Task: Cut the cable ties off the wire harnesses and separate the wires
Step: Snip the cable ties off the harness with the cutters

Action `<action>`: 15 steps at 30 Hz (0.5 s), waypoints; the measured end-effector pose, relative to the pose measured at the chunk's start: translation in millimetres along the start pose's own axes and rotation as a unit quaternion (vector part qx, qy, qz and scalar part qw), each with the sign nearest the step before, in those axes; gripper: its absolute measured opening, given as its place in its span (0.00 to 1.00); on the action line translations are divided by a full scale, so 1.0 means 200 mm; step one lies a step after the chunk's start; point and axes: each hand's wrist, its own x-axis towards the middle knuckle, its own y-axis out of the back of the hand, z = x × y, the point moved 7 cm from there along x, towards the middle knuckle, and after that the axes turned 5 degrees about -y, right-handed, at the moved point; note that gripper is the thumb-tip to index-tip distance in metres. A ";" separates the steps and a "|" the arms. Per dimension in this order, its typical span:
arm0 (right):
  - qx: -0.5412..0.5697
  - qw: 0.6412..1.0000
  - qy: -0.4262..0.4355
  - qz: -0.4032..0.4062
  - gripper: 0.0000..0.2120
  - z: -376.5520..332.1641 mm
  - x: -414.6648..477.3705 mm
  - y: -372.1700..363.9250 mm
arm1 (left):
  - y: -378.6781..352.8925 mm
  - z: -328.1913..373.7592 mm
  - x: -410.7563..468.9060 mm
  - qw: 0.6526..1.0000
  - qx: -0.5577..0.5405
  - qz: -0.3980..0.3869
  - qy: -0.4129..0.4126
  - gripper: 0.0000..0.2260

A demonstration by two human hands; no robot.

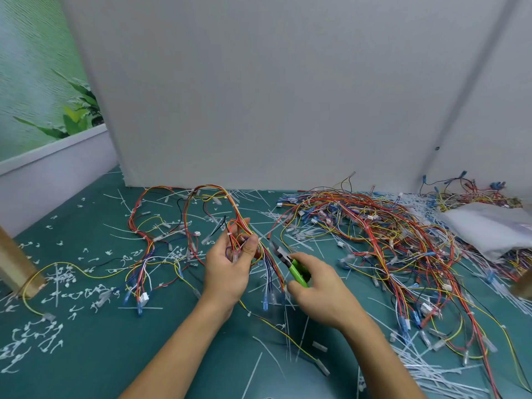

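Green-handled cutters are gripped in the right hand, with the jaws aimed up-left. Just beside them, a wire harness is pinched by the fingers of the left hand. Its white cable tie lies left of the jaws, nearer the left hand. Further harnesses are heaped beyond on the bench.
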 end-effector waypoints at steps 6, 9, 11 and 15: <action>0.013 0.999 0.023 0.022 0.14 -0.02 0.00 0.00 | -0.02 -0.01 -0.01 0.999 0.023 -0.024 -0.002 0.13; 0.018 0.999 0.023 0.021 0.14 -0.02 0.00 0.00 | -0.03 -0.01 -0.01 0.999 0.027 -0.029 0.001 0.13; 0.015 0.999 0.024 0.020 0.13 -0.02 0.00 -0.01 | -0.03 -0.01 -0.01 0.999 0.029 -0.029 0.002 0.13; 0.012 1.000 0.020 0.012 0.10 -0.01 0.01 -0.02 | -0.02 0.00 -0.01 0.999 0.032 -0.027 0.001 0.13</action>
